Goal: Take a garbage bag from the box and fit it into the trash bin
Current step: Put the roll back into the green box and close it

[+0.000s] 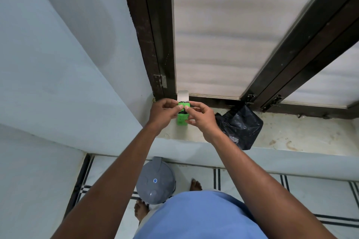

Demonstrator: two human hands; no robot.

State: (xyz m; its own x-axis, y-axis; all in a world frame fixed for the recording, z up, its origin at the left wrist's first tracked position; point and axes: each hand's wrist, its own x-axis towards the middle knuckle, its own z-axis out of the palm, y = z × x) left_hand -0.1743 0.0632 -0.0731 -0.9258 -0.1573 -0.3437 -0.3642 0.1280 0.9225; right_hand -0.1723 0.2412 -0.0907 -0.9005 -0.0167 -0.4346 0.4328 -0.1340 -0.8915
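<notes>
A small green box (182, 118) of garbage bags stands on the window sill (291, 134), its white top flap folded up and open. Black bag material shows at its mouth. My left hand (163, 111) grips the box's left side near the top. My right hand (200, 115) holds the right side, its fingertips pinching at the black material in the opening. On the floor below, close to my feet, stands the grey trash bin (155, 180) with its domed lid shut.
A loose black garbage bag (240, 128) lies crumpled on the sill just right of my right hand. Behind the box rises a dark-framed frosted window (223, 35). A pale blue wall (58, 64) closes the left side. The floor is tiled with dark stripes.
</notes>
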